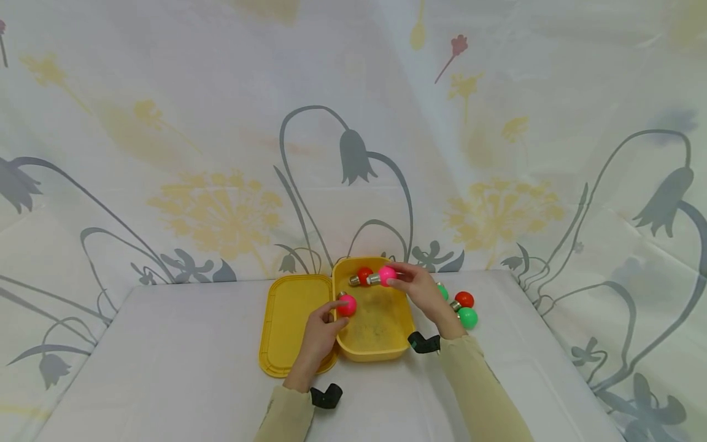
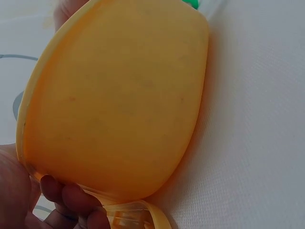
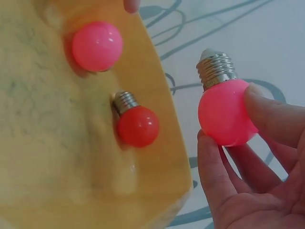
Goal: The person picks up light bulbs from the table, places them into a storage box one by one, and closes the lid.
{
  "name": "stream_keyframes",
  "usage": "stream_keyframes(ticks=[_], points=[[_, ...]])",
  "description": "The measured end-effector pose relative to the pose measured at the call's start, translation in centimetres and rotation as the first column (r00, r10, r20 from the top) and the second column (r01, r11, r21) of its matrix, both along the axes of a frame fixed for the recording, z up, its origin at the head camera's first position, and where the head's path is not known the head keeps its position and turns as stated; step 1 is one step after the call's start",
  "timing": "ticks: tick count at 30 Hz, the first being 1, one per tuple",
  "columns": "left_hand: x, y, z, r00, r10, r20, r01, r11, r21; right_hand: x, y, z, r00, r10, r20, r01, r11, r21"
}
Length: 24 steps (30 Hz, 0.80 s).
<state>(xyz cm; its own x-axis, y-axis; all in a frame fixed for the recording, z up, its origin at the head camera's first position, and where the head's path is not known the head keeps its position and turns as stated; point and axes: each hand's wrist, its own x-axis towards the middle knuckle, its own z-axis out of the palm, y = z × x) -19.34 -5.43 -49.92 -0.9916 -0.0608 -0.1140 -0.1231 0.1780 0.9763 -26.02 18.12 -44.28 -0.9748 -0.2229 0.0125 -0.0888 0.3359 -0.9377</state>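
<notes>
In the right wrist view my right hand [image 3: 257,171] pinches a pink light bulb [image 3: 226,112] by its round globe, metal screw base pointing up. The head view has this hand [image 1: 417,288] above the far right part of a yellow plastic box [image 1: 375,356]. Inside the box lie a red light bulb [image 3: 138,126] and another pink light bulb [image 3: 97,46]. My left hand [image 1: 323,328] is at the box's left rim, thumb and forefinger close around that second pink bulb, apparently without gripping it. Its other fingers [image 2: 81,200] bend outside the wall.
The yellow lid [image 1: 293,319] lies flat left of the box, partly under my left hand. Right of the box are a red bulb [image 1: 464,299], a green bulb [image 1: 468,317] and another green one [image 1: 443,291] behind my right wrist. A flower-printed sheet [image 1: 232,123] hangs behind the table.
</notes>
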Motion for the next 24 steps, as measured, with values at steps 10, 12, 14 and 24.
stream_keyframes(ticks=[10,12,14,24], points=[[-0.1,0.0,-0.2,1.000,0.002,0.001,-0.002,1.000,0.004,-0.6,-0.8,-0.1,0.999,0.020,0.036,-0.020,1.000,0.004],[-0.1,0.0,-0.3,1.000,0.002,0.001,-0.002,1.000,0.004,-0.7,-0.9,-0.3,0.999,0.023,0.036,-0.023,1.000,0.006],[-0.1,0.0,-0.3,1.000,0.001,0.002,-0.001,1.000,0.001,-0.8,-1.1,-0.4,0.999,0.036,0.026,-0.036,0.999,0.009],[-0.1,-0.1,-0.2,1.000,-0.004,-0.011,0.004,1.000,-0.005,-1.4,-2.0,-0.7,0.998,0.052,0.038,-0.053,0.998,0.024]])
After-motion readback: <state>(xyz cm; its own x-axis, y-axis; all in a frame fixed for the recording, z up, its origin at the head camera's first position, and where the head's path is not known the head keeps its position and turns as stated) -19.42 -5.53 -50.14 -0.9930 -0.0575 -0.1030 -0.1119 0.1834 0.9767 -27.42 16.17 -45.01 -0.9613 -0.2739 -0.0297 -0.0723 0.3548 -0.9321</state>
